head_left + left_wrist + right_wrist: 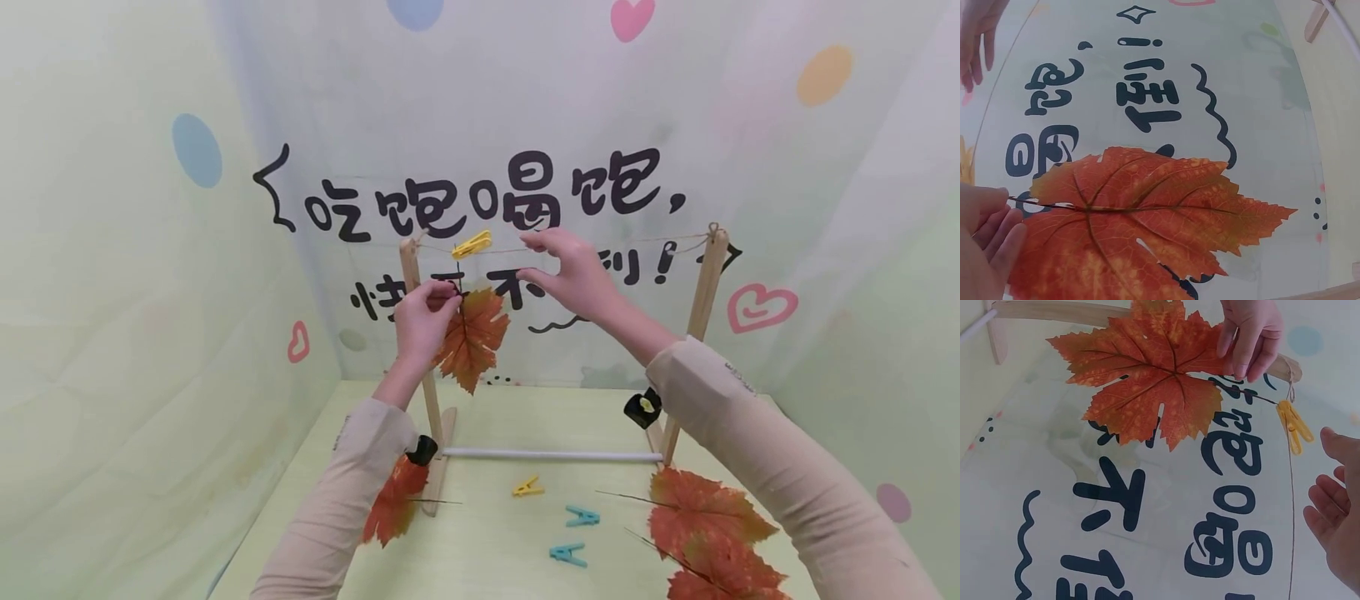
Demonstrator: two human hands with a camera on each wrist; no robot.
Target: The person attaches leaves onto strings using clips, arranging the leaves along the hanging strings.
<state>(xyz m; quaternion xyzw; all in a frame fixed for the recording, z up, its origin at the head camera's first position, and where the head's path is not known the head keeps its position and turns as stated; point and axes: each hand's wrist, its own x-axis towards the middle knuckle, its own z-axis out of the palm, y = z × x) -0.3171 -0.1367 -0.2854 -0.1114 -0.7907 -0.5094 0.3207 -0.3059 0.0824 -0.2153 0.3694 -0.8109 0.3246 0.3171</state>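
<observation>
An orange-red maple leaf hangs below the string, its thin dark stem reaching up to a yellow clothespin. The clothespin sits on the string with the stem's end at its jaws, as the right wrist view shows. My left hand pinches the stem just above the leaf blade; in the left wrist view its fingertips meet the stem. My right hand is held to the right of the clothespin, thumb and fingers spread apart and holding nothing. In the right wrist view that hand stands clear of the clothespin.
The string runs between two wooden posts, joined low down by a white rod. On the table lie another yellow clothespin, two blue clothespins, a leaf at left and more leaves at right.
</observation>
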